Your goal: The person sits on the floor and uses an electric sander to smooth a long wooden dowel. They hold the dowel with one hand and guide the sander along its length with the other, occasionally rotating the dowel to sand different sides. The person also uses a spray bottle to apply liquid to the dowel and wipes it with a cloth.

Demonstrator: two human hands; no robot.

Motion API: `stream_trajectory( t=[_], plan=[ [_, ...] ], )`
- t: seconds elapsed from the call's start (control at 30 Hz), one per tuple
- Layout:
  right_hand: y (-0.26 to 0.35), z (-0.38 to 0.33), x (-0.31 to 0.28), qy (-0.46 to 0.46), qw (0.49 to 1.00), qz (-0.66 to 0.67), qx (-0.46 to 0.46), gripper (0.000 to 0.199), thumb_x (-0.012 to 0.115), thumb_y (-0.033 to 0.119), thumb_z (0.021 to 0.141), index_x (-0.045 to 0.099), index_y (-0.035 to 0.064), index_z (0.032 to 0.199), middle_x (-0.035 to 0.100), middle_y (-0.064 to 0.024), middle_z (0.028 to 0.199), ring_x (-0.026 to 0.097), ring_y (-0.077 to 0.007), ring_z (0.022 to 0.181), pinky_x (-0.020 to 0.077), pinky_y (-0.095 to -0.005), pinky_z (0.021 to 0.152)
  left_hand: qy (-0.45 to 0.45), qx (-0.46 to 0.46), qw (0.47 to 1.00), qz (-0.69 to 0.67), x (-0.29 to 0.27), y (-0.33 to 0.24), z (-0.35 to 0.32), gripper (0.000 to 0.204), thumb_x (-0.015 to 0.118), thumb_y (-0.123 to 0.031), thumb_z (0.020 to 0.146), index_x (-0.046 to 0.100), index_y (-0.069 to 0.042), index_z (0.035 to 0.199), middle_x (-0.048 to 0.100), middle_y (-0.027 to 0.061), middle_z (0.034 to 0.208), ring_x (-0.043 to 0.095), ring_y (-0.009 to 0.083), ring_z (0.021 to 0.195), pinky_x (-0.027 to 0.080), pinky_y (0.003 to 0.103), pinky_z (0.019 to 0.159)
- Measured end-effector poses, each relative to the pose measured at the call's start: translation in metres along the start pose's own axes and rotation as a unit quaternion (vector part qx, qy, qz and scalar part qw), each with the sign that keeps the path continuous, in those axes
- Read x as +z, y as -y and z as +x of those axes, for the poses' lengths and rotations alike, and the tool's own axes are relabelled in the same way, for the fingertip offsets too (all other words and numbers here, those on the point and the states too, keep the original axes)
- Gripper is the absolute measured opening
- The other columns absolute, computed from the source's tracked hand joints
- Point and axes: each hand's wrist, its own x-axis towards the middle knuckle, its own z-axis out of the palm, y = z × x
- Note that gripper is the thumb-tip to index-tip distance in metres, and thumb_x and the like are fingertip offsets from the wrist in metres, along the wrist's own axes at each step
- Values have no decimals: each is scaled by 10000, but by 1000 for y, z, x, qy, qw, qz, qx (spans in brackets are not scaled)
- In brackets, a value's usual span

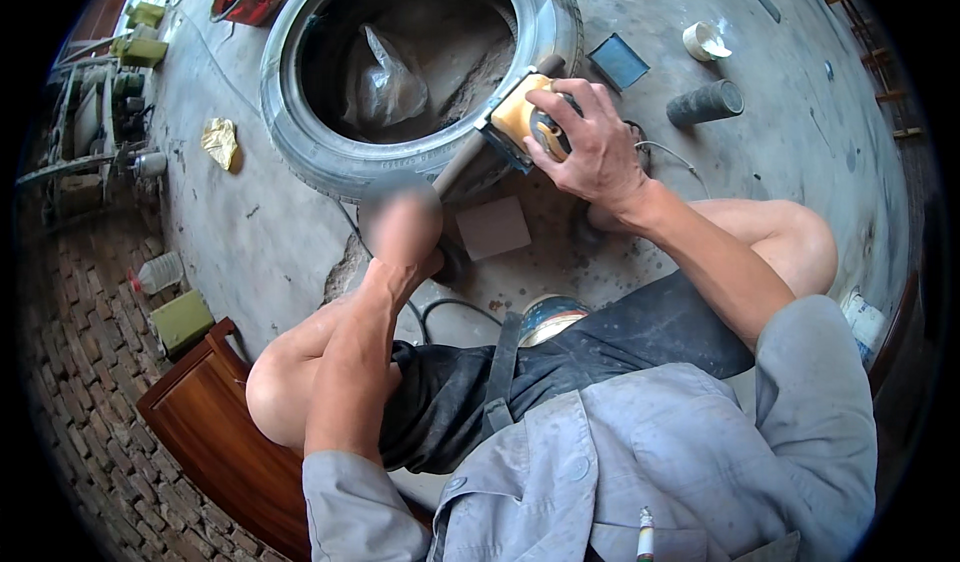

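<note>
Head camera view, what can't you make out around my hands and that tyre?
In the head view:
Left hand: its fingers and grip, lost in a blurred patch.
Bar: its near end, lost at that same patch.
Yellow sander: part of its body, covered by the right hand.
Tyre: its far side, cut off by the top edge.

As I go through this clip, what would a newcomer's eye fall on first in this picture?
Probably the big grey tire at the top centre, with a clear plastic bag within its ring. Next comes the yellow power sander at the tire's lower right edge, gripped by the right hand. The red bucket at the upper left also stands out.
</note>
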Motion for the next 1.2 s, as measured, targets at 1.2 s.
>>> stream_trajectory(
  t=[1.2],
  plan=[
    [-25,136,14,290,951,-78,77,519,723,308,799,594,163,1281,598,-168,1235,619,-421,1129,565,-504,908,-30,-153,983,-95,-17,-21,-5,262,636,-253,876,678,2,916,700,287,875,694,457,876,560,533,800]
  ],
)
